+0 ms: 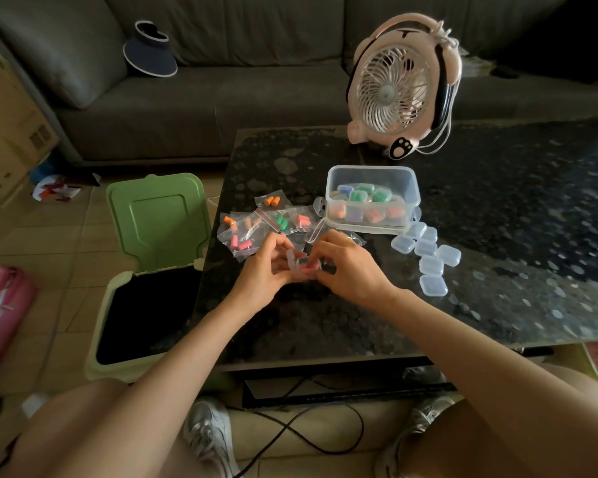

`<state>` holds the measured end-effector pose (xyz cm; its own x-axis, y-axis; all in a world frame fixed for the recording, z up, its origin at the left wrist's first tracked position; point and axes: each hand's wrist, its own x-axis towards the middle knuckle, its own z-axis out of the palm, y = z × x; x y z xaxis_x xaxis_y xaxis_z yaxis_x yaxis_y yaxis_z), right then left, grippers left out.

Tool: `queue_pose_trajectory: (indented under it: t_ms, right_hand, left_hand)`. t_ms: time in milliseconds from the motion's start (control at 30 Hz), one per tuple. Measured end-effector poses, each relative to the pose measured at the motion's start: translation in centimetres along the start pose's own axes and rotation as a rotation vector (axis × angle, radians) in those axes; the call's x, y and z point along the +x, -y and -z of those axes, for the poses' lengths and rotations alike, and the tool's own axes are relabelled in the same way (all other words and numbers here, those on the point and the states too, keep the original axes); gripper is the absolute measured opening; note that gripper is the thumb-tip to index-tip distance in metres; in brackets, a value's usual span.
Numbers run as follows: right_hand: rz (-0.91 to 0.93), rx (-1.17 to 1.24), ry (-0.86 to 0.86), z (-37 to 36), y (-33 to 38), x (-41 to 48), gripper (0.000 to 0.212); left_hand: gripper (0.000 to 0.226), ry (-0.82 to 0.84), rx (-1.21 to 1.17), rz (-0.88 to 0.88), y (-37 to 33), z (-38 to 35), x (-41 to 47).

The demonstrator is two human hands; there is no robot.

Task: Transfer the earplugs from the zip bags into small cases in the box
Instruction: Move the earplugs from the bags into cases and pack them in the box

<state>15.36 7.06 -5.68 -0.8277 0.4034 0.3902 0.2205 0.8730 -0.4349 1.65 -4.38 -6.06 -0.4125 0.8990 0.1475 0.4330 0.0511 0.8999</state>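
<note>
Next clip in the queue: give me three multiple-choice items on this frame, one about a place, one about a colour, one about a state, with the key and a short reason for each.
1. Where do the empty small cases lie?
A. right of the clear box
B. on the sofa
C. inside the bin

2. What colour is the raised lid of the bin?
A. red
B. green
C. white

3. What state is the small case between the left hand and right hand in?
A. shut and stacked
B. lying in the box
C. open, pink earplugs inside

Key: 1 A, they sit on the table just right of the clear box. 2 B, the lid is light green. 3 C, its flap is up with pink showing.
</note>
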Motion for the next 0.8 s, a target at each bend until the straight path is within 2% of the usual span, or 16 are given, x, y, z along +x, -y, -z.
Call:
queue_pose_trajectory:
  t_ms: [200,467,533,633,700,800]
  right_hand:
    - [-0.05,-0.046,0.01,0.5,0.0,0.0,0.019]
    - [-0.2,0.109,0.023,0.8,0.2,0.4,0.02]
    - [-0.309,0.254,0.026,0.9,0.2,0.6,0.021]
    - [-0.538,0.605,0.082,1.4,0.4,1.1,0.02]
    - [-0.634,0.794,0.155,1.6,0.5,1.3,0.027]
    - [-0.615,0.8,0.191,1.6,0.7,1.3,0.033]
  left_hand:
    - [0.045,-0.001,-0.017,0.015,0.3,0.0,0.1]
    - [0.046,0.009,-0.057,0.023,-0.1,-0.2,0.3]
    - [0.047,0.006,-0.048,0.017,-0.4,-0.3,0.3]
    - [0.039,-0.003,0.016,-0.03,-0.4,-0.5,0.4]
    - [0.036,-0.003,0.069,-0.066,-0.4,-0.6,0.5]
    - [0.038,-0.005,0.099,-0.096,-0.5,-0.8,0.7]
